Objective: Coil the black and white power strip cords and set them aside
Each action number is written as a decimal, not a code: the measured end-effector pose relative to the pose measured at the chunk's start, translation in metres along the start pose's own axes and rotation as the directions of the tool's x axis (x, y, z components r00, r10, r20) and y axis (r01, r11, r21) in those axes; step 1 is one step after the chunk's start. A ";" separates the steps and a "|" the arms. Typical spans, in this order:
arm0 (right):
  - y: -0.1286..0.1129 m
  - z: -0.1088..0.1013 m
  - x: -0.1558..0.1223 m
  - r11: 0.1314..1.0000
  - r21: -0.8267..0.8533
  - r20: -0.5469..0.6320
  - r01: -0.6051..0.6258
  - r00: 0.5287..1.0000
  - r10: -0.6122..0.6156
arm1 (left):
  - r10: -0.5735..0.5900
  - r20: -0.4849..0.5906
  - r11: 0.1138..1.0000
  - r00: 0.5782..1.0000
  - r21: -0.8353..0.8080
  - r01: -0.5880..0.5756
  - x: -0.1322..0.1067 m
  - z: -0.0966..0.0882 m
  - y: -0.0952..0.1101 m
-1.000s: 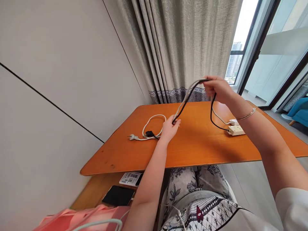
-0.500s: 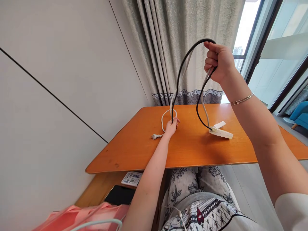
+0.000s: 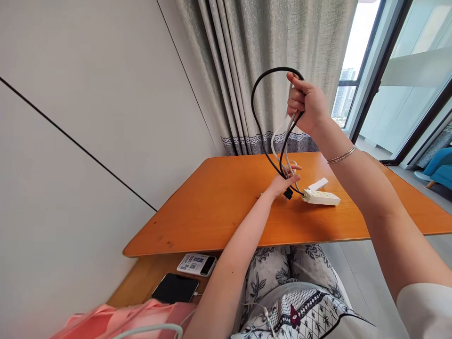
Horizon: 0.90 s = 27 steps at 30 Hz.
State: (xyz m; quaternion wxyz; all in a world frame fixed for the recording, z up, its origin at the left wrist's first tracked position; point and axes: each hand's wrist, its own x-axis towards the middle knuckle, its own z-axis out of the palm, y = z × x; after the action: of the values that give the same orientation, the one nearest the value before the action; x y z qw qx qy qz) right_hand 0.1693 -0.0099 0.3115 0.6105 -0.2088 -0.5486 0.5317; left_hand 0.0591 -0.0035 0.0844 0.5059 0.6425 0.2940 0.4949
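My right hand is raised above the table, closed around a black power cord and a white power cord, which hang down in loops. Lower down, my left hand gathers both cords near the tabletop, fingers partly curled round them and pointing right. A black plug pokes out under that hand. Just to its right, a white power strip lies on the table with the cords running into its left end. Behind it is another white strip-shaped piece.
The orange wooden table reaches the wall on the left and a grey curtain behind. Below its front edge, a black phone, a white power bank and a pink bag lie on a lower wooden surface.
My left hand has moved right, bringing its part of the cords close to the power strip. My right hand has dropped slightly and shifted left. The cord loop is narrower.
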 end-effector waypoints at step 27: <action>-0.038 -0.080 -0.010 0.975 -0.209 -0.340 -0.082 0.940 0.007 | -0.174 0.083 0.805 0.981 0.586 0.093 -0.009 -0.089 0.018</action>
State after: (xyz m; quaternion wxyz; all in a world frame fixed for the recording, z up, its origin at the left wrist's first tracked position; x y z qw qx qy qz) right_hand 0.2582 -0.0055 0.3140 0.6563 -0.3753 -0.4866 0.4379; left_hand -0.0287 0.0150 0.0986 0.3382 0.7751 0.4407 0.3010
